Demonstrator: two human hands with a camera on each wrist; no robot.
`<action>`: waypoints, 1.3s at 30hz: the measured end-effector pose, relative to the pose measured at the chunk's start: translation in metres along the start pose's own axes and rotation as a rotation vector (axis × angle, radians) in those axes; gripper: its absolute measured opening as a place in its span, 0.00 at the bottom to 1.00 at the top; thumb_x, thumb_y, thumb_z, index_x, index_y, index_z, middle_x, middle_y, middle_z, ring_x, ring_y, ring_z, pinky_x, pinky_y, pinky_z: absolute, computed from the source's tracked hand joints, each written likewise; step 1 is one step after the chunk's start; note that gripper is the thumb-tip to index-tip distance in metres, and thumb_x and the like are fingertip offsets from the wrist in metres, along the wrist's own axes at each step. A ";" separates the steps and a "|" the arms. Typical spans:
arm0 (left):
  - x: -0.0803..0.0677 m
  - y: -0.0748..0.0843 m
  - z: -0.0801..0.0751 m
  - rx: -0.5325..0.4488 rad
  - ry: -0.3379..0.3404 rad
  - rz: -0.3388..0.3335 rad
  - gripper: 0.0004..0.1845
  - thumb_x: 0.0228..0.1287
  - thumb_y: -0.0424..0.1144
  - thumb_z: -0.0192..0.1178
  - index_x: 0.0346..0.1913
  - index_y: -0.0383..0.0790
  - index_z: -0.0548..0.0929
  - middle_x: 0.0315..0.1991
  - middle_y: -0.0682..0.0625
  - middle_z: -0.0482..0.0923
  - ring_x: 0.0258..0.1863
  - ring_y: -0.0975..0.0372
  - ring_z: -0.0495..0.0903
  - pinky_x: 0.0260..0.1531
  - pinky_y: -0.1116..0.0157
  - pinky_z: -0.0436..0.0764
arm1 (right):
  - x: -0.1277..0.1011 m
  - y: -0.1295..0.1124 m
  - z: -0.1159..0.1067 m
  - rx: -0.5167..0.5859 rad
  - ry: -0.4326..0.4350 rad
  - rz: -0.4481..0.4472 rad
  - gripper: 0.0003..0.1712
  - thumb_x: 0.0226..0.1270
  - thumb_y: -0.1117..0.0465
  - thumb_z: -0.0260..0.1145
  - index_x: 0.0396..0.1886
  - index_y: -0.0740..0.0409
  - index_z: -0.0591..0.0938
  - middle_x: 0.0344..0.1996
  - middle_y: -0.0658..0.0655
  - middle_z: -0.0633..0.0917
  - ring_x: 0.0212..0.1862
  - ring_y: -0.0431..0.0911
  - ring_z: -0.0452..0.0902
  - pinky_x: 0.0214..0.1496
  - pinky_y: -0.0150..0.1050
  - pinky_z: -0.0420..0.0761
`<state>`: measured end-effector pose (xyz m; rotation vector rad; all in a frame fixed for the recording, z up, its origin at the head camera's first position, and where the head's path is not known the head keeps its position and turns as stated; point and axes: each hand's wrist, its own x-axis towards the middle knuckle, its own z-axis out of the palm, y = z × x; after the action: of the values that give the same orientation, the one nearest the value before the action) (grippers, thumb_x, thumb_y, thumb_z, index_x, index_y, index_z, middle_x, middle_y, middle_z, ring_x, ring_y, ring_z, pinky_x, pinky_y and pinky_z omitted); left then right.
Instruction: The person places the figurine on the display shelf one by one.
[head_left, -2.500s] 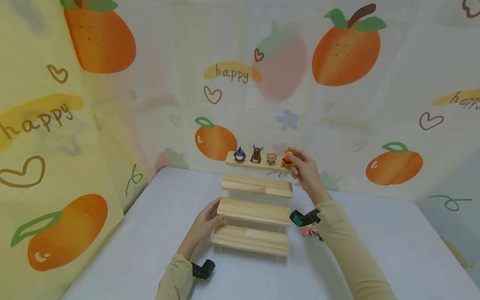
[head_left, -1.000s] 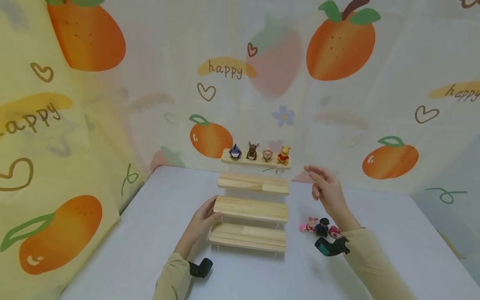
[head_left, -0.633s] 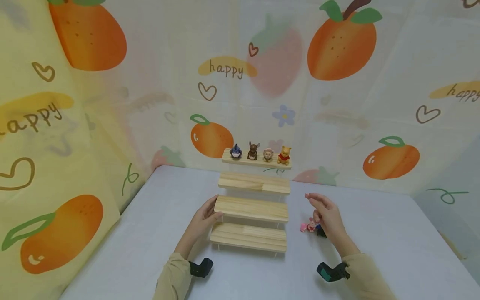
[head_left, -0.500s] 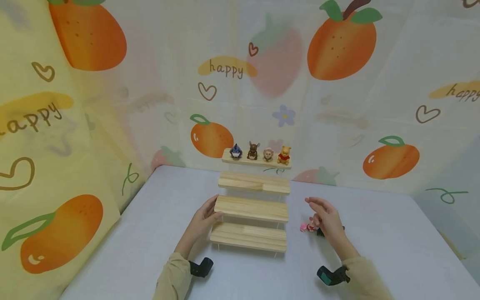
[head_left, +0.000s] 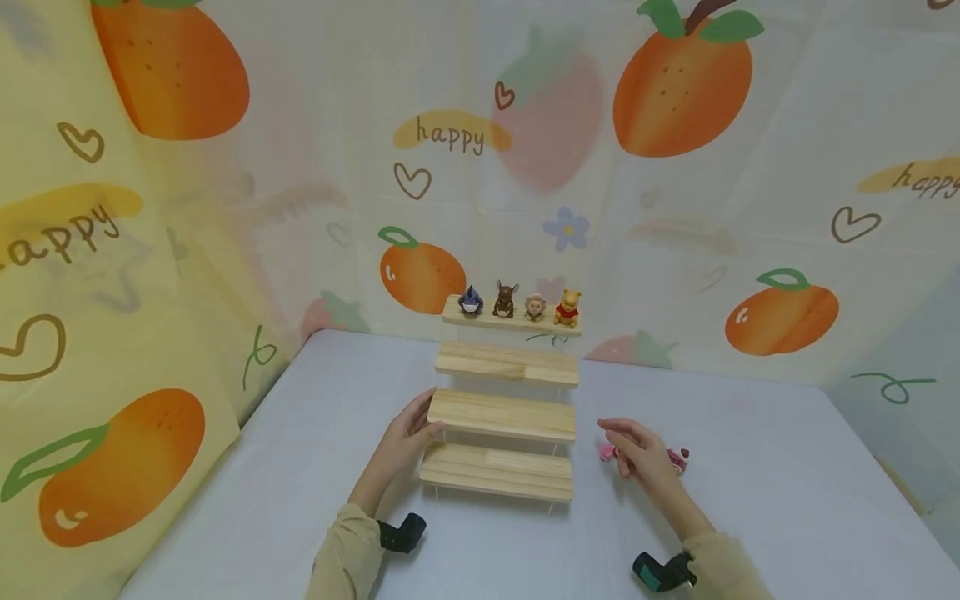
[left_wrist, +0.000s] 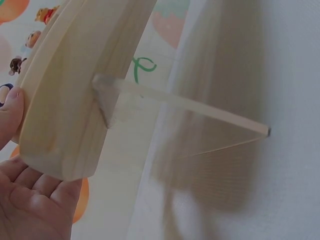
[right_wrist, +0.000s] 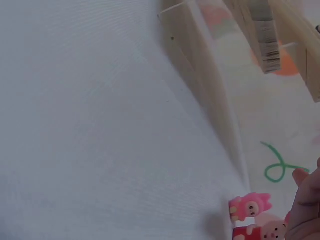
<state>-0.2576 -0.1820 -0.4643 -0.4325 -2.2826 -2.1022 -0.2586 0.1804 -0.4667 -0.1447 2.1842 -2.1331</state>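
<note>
A four-tier wooden step shelf [head_left: 501, 414] stands on the white table. My left hand [head_left: 408, 429] grips the left end of its second tier from the bottom, thumb [left_wrist: 10, 107] on one face and palm [left_wrist: 30, 205] against the board's end [left_wrist: 75, 90]. Four small figures stand on the top tier: blue [head_left: 470, 302], brown [head_left: 506, 299], beige [head_left: 534, 307] and a yellow bear [head_left: 567, 307]. My right hand [head_left: 637, 454] hovers low over loose figures right of the shelf, fingers loosely extended. A pink figure [head_left: 607, 452] [right_wrist: 250, 205] and a red-and-pink one [head_left: 678, 457] [right_wrist: 262, 231] show beside it; any figure under the hand is hidden.
A fruit-print curtain [head_left: 675, 208] closes off the back and left sides. The white tablecloth [head_left: 787, 483] stretches right of the loose figures and in front of the shelf. Clear plastic supports [left_wrist: 200, 107] hold up the tiers. A small camera sits on each wrist.
My right hand left the yellow bear on the top tier, drew back and came down onto the loose figures beside the shelf, now covering the dark one. The left hand has kept its hold.
</note>
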 end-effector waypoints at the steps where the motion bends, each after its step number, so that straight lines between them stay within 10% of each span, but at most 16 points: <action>1: 0.001 -0.004 -0.001 -0.003 0.002 0.007 0.34 0.60 0.35 0.58 0.65 0.28 0.54 0.64 0.36 0.54 0.62 0.50 0.56 0.57 0.66 0.62 | -0.001 0.002 0.000 -0.017 0.005 0.021 0.21 0.65 0.62 0.58 0.51 0.74 0.71 0.25 0.55 0.78 0.13 0.37 0.63 0.12 0.26 0.65; 18: 0.002 -0.005 -0.001 -0.019 0.020 -0.017 0.33 0.59 0.35 0.59 0.65 0.31 0.57 0.64 0.37 0.55 0.62 0.51 0.57 0.57 0.67 0.62 | -0.011 0.015 0.007 0.014 0.091 0.194 0.23 0.64 0.63 0.58 0.56 0.70 0.69 0.48 0.63 0.76 0.13 0.37 0.63 0.13 0.26 0.66; 28: -0.005 0.022 0.004 0.003 -0.010 -0.035 0.32 0.62 0.30 0.55 0.65 0.27 0.54 0.64 0.34 0.52 0.63 0.49 0.54 0.58 0.66 0.60 | -0.013 0.016 0.005 -0.459 0.055 -0.005 0.21 0.60 0.77 0.53 0.55 0.68 0.72 0.07 0.55 0.71 0.08 0.41 0.65 0.10 0.31 0.69; 39: 0.002 0.000 -0.001 -0.030 -0.005 -0.052 0.34 0.60 0.33 0.57 0.66 0.29 0.54 0.65 0.37 0.52 0.63 0.51 0.55 0.58 0.68 0.61 | -0.012 0.021 0.008 -0.651 0.090 -0.064 0.16 0.59 0.74 0.57 0.48 0.65 0.78 0.09 0.53 0.74 0.06 0.40 0.63 0.07 0.31 0.68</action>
<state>-0.2597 -0.1826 -0.4643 -0.3844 -2.2925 -2.1639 -0.2463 0.1747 -0.4882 -0.1589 2.8752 -1.3917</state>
